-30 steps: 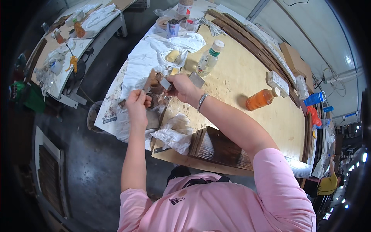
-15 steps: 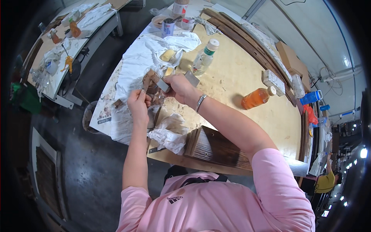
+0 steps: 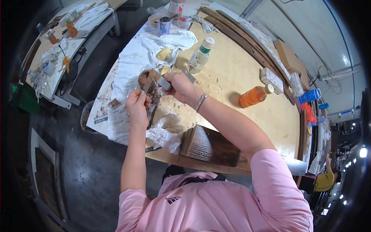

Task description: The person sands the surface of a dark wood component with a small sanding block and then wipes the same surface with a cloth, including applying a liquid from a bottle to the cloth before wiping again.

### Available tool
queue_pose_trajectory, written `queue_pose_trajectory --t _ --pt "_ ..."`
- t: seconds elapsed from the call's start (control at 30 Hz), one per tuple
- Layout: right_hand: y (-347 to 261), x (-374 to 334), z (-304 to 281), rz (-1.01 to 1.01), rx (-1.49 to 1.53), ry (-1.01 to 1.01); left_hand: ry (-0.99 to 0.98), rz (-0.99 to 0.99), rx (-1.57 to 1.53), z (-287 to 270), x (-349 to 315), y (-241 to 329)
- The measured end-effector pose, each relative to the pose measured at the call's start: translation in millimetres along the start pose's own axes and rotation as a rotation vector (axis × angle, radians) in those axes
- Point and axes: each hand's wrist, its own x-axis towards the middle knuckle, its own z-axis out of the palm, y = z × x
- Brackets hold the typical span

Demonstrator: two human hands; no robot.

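Observation:
My right hand (image 3: pixel 179 86) grips a flat grey metal scraper blade (image 3: pixel 164 83) over a mound of brown putty (image 3: pixel 148 79) on crumpled clear plastic. Another grey metal edge (image 3: pixel 189 76) shows on the far side of that hand; I cannot tell whether it is the same piece. My left hand (image 3: pixel 138 104) is closed, thumb against the fingers, just nearer than the putty; what it pinches is hidden. Beside the right fingers sits a small yellow piece (image 3: pixel 165 70). Below the hands lies a crumpled white cloth (image 3: pixel 166 135), next to a dark brown grained wooden board (image 3: pixel 216 145).
A clear bottle with a white cap (image 3: pixel 199 58) and an orange-filled bottle (image 3: pixel 253 96) stand on the tabletop (image 3: pixel 228 65). Tins and tubs, including a blue-white can (image 3: pixel 164 27), stand at the back. Long brown boards (image 3: pixel 247 44) line the far right edge.
The view has shifted slightly, so the bench items sit a little further left. Both hands stay over the putty, and the grey blade is still in the right hand.

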Motion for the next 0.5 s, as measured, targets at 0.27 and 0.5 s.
queue_pose_trajectory --t 0.27,0.5 --pt "-6.1 -8.1 -3.3 -0.015 -0.016 0.039 -0.035 0.053 -0.029 4.0 -2.2 -4.4" --pt "-9.3 -24.7 1.9 0.011 0.020 0.027 0.032 0.063 0.019 -6.3 21.2 -15.3"
